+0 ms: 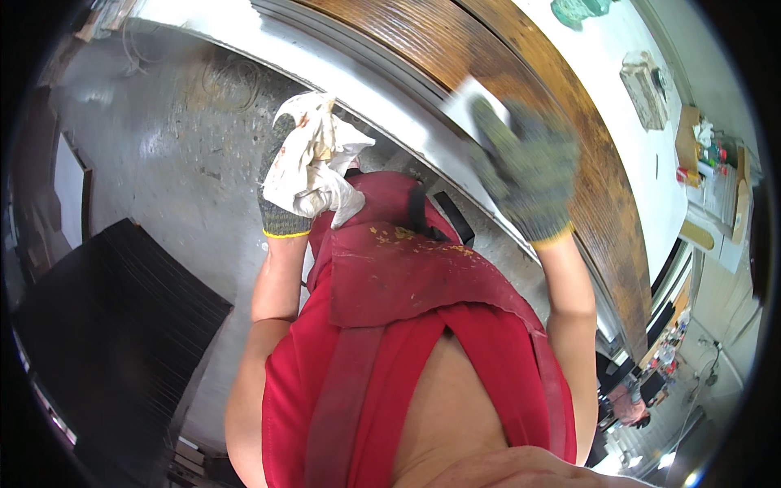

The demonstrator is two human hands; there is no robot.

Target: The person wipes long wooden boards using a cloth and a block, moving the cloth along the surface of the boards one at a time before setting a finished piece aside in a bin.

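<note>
My left hand (285, 218), in a grey-green knit glove with a yellow cuff, is closed around a crumpled white rag (313, 159) with brownish stains. The rag hangs in front of my body, off the bench's near edge, and hides most of the fingers. Over a brown, wood-grained board (407, 31) is my right hand (533, 171), gloved alike and blurred by motion. A flat white piece (466, 104), perhaps a pad or folded sheet, sticks out from between its thumb and fingers, close to the board's near edge.
A second brown plank (521, 32) lies along the far side on the white bench top (626, 98). Beyond are a stained, box-like can (643, 89) and green crumpled plastic (579, 10). A black ribbed sheet (118, 317) lies at left. Another person (630, 405) is at far right.
</note>
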